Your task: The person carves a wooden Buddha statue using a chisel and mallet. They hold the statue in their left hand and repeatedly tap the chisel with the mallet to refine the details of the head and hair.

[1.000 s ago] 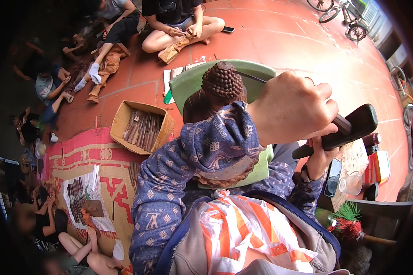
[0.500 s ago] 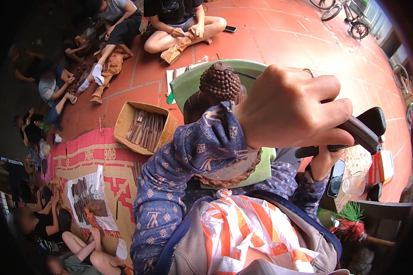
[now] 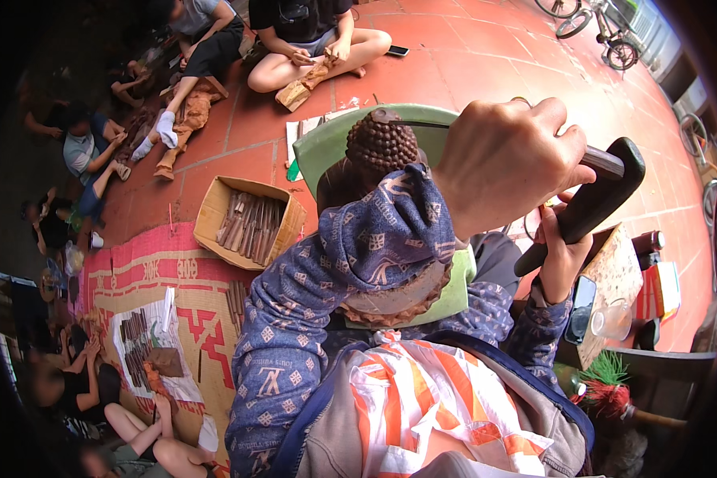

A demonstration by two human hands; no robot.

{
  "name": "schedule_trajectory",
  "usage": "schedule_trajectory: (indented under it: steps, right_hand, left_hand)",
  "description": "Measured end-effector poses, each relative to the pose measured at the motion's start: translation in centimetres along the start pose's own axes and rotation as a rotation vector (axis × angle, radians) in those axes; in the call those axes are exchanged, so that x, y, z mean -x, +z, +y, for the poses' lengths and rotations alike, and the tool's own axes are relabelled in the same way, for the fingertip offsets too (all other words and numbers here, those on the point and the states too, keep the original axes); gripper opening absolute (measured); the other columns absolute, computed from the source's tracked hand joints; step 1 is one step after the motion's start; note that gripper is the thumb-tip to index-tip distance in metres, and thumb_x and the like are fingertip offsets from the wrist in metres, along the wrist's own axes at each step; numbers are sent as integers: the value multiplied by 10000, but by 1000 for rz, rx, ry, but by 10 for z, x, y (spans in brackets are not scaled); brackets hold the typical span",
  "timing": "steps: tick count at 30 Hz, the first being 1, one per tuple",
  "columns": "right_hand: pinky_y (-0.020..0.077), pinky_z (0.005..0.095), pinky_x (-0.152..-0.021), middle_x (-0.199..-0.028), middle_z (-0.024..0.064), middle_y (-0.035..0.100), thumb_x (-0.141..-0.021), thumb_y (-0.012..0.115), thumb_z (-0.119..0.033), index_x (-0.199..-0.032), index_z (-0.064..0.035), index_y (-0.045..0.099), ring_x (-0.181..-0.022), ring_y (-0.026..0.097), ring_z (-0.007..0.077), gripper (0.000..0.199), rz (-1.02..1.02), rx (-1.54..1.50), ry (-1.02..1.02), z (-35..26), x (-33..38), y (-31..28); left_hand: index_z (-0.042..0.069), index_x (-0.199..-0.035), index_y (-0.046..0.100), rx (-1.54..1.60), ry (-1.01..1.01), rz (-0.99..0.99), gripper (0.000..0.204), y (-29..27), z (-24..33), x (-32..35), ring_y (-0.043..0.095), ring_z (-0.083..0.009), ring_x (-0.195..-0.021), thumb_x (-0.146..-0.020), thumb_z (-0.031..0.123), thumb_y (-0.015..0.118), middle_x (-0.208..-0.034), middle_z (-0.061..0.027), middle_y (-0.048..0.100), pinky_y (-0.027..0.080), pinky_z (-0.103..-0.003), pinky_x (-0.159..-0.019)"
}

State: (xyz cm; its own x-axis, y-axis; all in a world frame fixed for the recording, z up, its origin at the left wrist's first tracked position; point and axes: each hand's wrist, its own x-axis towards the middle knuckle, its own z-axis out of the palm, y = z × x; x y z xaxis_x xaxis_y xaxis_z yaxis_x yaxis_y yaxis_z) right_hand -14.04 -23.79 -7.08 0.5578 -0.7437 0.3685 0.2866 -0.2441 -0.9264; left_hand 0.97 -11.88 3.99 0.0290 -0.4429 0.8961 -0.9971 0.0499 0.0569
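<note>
A dark brown carved wooden statue (image 3: 381, 145), its head covered in rounded curls, stands at a green plastic chair (image 3: 319, 143) in front of me. Reaching across it, my left hand (image 3: 506, 163) is closed round a chisel (image 3: 604, 162). The thin metal shaft points left, its end at the top of the curled head; the wooden handle sticks out to the right. My right hand (image 3: 564, 253) grips a black club-like mallet (image 3: 613, 191), whose upper end is against or very close to the handle's butt. My left sleeve hides the statue's middle.
A cardboard box (image 3: 207, 227) of chisels sits left of the chair. More tools lie on white paper (image 3: 187, 386) on a patterned mat (image 3: 147, 271). Several people sit around with carvings. On my right are a phone (image 3: 583, 307), a clear cup (image 3: 612, 320) and a brush (image 3: 613, 390).
My left hand has shifted slightly right with the chisel, its handle end now higher. The mallet has swung upward to stand more upright at the handle's end, and my right hand shows more.
</note>
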Motion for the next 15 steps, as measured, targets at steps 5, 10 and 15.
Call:
schedule_trajectory:
  steps: [5, 10, 15]
  right_hand:
    - [394, 198, -522, -774, 29, 566, -867, 621, -4, -1166, 57, 524, -577, 499, 67, 320, 13, -18, -28, 2, 4, 3]
    - [411, 199, -538, -744, 15, 537, -859, 626, 23, -1169, 67, 525, -584, 507, 69, 328, 23, 85, -93, 4, 11, 0]
    - [416, 214, -528, -755, 30, 552, -858, 618, 38, -1189, 66, 512, -582, 513, 79, 349, 109, -128, -66, 1, 16, 5]
  left_hand:
    - [78, -720, 638, 13, -1, -92, 295, -7, 3, 2, 647, -229, -661, -683, 350, 746, -716, -63, 594, 515, -322, -558]
    - [114, -763, 632, 39, 45, -32, 282, -3, 1, 3, 617, -206, -578, -690, 362, 747, -691, -33, 560, 481, -318, -485]
    - [132, -804, 630, 57, 78, -21, 292, -8, 0, 4, 602, -185, -535, -682, 371, 748, -683, -14, 544, 469, -304, -454]
